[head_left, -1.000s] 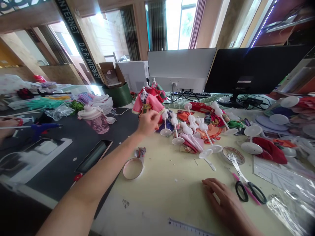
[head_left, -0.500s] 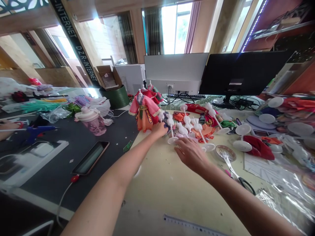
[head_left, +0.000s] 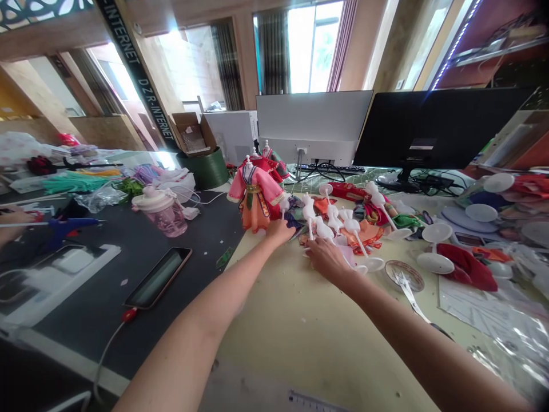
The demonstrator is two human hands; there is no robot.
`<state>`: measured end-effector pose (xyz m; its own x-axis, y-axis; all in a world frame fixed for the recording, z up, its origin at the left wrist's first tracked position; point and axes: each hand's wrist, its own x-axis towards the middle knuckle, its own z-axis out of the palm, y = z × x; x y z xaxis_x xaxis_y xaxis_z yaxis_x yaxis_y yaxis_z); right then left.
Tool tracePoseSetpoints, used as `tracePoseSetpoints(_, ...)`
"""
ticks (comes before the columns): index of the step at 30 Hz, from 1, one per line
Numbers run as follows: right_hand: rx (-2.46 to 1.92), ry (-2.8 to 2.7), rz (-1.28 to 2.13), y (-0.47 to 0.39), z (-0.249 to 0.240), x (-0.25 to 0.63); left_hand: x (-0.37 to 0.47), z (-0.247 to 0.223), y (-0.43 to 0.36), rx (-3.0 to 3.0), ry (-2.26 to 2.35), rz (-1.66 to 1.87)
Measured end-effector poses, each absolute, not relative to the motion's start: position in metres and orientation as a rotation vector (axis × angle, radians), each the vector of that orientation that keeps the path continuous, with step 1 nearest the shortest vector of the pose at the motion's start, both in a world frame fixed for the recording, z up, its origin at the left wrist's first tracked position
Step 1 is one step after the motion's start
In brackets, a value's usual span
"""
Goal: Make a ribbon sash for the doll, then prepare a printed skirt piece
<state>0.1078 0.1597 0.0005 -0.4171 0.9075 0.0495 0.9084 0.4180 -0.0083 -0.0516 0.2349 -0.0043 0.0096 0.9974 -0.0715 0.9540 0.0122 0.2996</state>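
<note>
Several white mannequins (head_left: 332, 217) are lying on the tabletop (head_left: 300, 337) in the head view, right of a standing pink-robed figure (head_left: 255, 186). The left hand (head_left: 278, 232) and right hand (head_left: 327, 257) are resting at their near edge; whether either grip is clamping anything, I cannot tell.

Printed in pale capitals down the dark slanting beam (head_left: 138, 71): "-INTERNET", followed lower down by "DZR-INTERNET". Too small to read on the pale label (head_left: 422, 144) of the black monitor (head_left: 441, 123), and likewise along the partly visible ruler (head_left: 315, 401).
</note>
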Motion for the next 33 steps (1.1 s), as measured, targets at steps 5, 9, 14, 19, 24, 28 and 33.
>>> tracePoseSetpoints(5, -1.774, -2.502, -0.066, 0.156, -0.003, 0.125, -0.052, -0.005, 0.232, 2.047, 2.024, 0.289)
tracePoseSetpoints(9, -1.851, -2.473, -0.066, 0.160, -0.004, 0.130, -0.050, -0.004, 0.230, 2.064, 2.028, 0.290)
tracePoseSetpoints(14, -1.878, -2.479, -0.057, 0.162, -0.007, 0.131, -0.050, -0.008, 0.232, 2.079, 2.034, 0.275)
tracePoseSetpoints(19, -1.886, -2.475, -0.055, 0.163, -0.010, 0.132, -0.048, -0.010, 0.231, 2.106, 2.069, 0.336)
tracePoseSetpoints(24, -1.879, -2.474, -0.035, 0.163, -0.010, 0.134, -0.049, -0.004, 0.227, 2.120, 2.053, 0.388)
tracePoseSetpoints(28, -1.878, -2.469, -0.019, 0.163, -0.008, 0.135, -0.052, 0.001, 0.225, 2.112, 2.042, 0.423)
tracePoseSetpoints(33, -1.853, -2.478, -0.046, 0.162, -0.010, 0.135, -0.051, 0.002, 0.222, 2.090, 1.995, 0.487)
